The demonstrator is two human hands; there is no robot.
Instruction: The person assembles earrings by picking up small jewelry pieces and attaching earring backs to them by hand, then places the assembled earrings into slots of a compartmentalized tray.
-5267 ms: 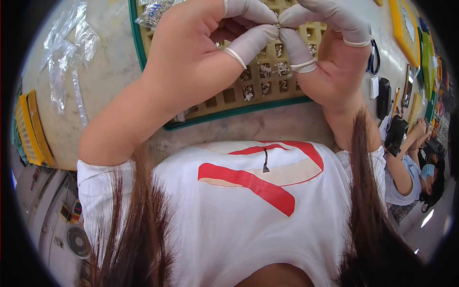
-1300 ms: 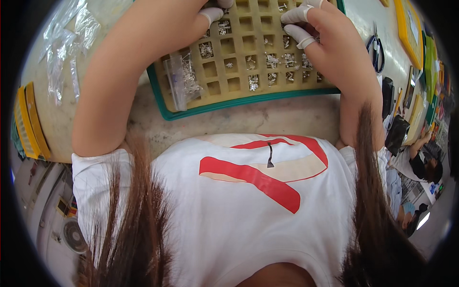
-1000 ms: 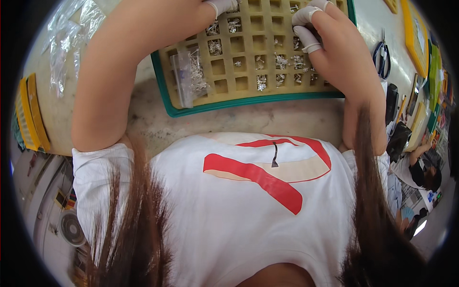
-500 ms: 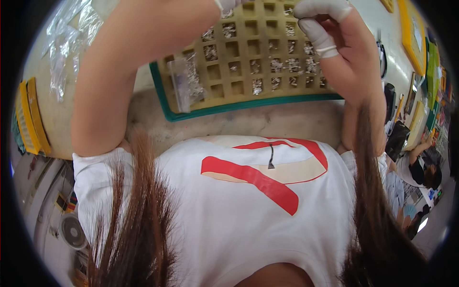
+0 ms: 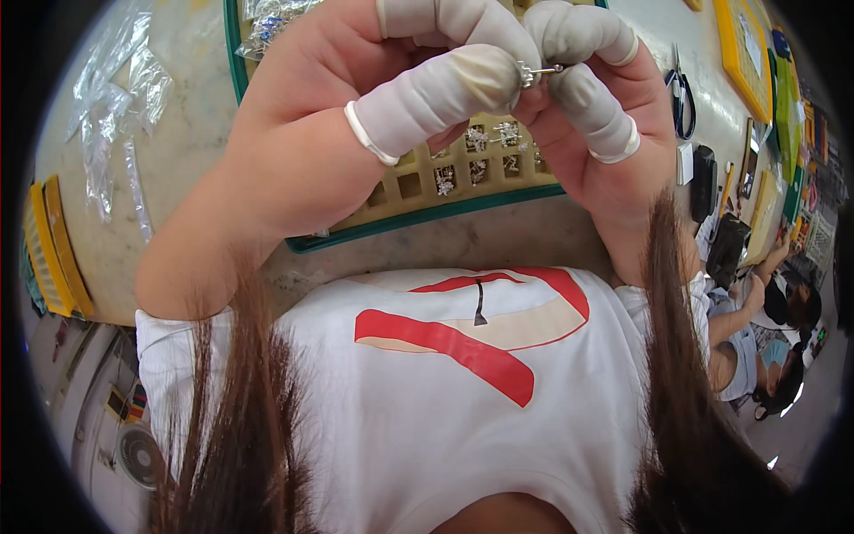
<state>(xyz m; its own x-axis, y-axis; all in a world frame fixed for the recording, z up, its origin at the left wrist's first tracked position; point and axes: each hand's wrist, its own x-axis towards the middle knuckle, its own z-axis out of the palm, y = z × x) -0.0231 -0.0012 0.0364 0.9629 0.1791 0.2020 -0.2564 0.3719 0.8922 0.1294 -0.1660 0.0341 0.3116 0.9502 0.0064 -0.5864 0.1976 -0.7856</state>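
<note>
Held up over the tray, both hands meet with white finger cots on thumbs and fingers. My left hand (image 5: 436,89) is closed, thumb and forefinger pinching a small silver stud earring (image 5: 528,75) with a thin post. From the other side, the closed thumb and forefinger of my right hand (image 5: 592,107) grip the post's rounded end. Below them lies a green-rimmed tray (image 5: 463,208) of tan square compartments, several holding small silver pieces (image 5: 445,181). My hands and left forearm hide much of it.
Clear plastic bags (image 5: 111,116) lie on the table at the left, and another bag of silver pieces (image 5: 271,27) rests on the tray's far left. Dark-handled scissors (image 5: 681,102) and a yellow tray (image 5: 743,62) are at the right. Other people (image 5: 747,329) sit beyond.
My hands have come together and nearer to me, with the earring now visible between them. The tray appears farther left, and my left forearm covers more of its near left part.
</note>
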